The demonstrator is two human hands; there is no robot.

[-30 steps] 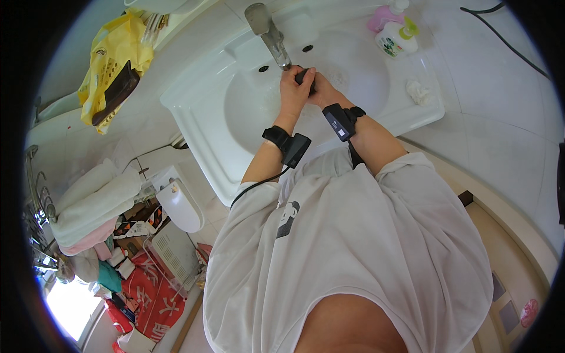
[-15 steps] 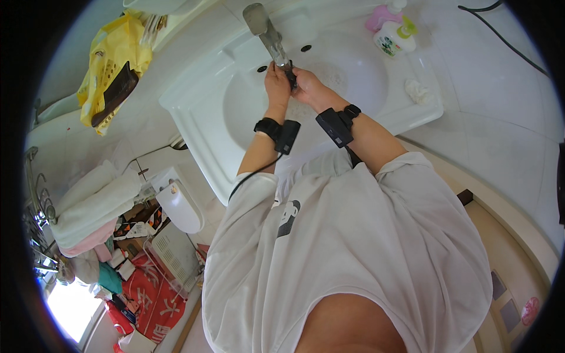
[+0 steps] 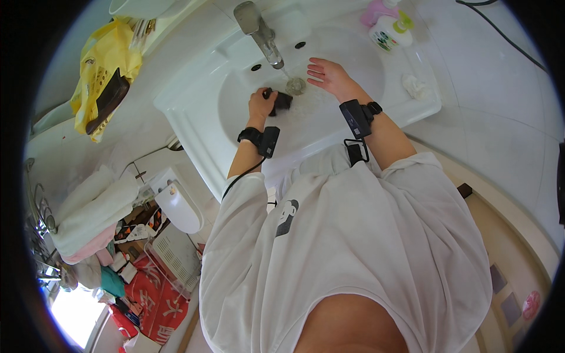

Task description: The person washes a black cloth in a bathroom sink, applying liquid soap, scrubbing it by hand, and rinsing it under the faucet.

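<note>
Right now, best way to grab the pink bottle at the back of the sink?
Grip the pink bottle round its body, coming from the basin side. It stands on the sink ledge, close beside the white bottle, so that flank looks blocked. Its top is cut off by the picture edge, so I can't judge it.

Left hand (image 3: 261, 104) clenched, right hand (image 3: 327, 75) open with fingers spread.

White washbasin (image 3: 194, 112): pink bottle (image 3: 379, 10), white pump bottle (image 3: 391, 32), crumpled white wad (image 3: 415, 86) on rim.
</note>
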